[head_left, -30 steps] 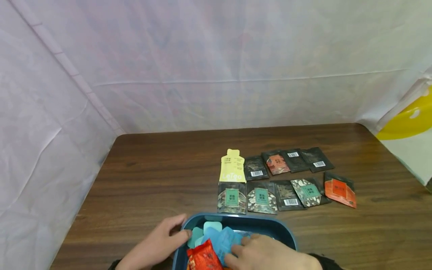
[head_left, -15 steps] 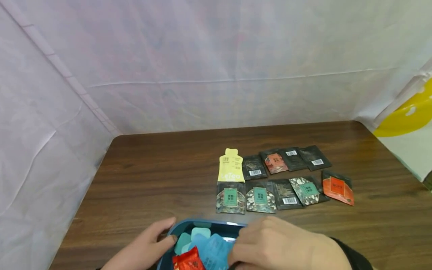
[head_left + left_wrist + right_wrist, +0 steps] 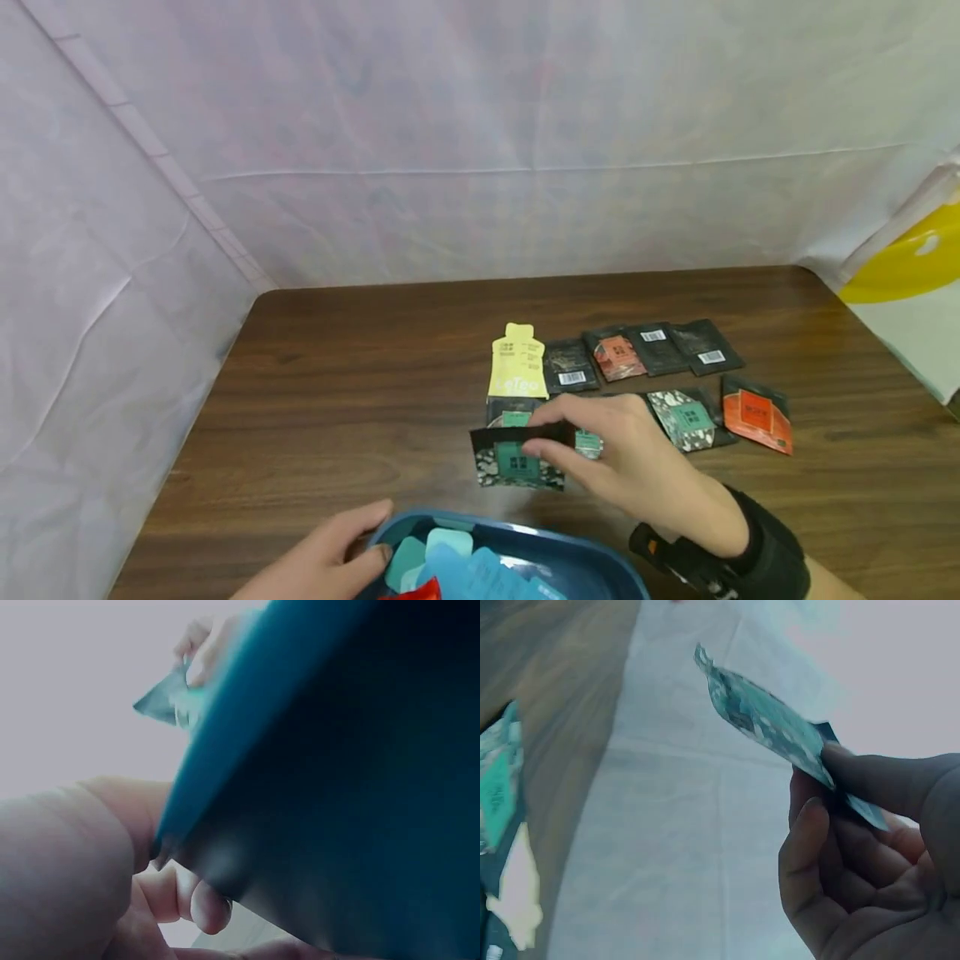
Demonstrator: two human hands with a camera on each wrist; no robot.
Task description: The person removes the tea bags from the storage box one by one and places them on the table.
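My right hand [image 3: 622, 450] pinches a black sachet with a green label [image 3: 517, 462] by its top edge, thumb against fingers, above the front row of sachets. The right wrist view shows the same sachet [image 3: 769, 720] tilted between thumb and fingers. My left hand [image 3: 322, 550] holds the left rim of a blue plastic bin [image 3: 555, 537] at the table's near edge. The left wrist view has the thumb [image 3: 90, 825] on one side of the bin wall and curled fingers on the other. Light-blue and green packets [image 3: 480, 575] and part of a red packet [image 3: 420, 590] lie inside.
Two rows of sachets lie on the wooden table [image 3: 337, 400]: a yellow bottle-shaped packet [image 3: 517, 362], black sachets [image 3: 656, 348], a green-label one [image 3: 686, 419] and an orange one [image 3: 757, 415]. White cloth [image 3: 525, 208] hangs behind and at left.
My right hand has risen out of the bin and moved forward over the front row, with the black sachet now in its fingers. The left hand stays on the rim.
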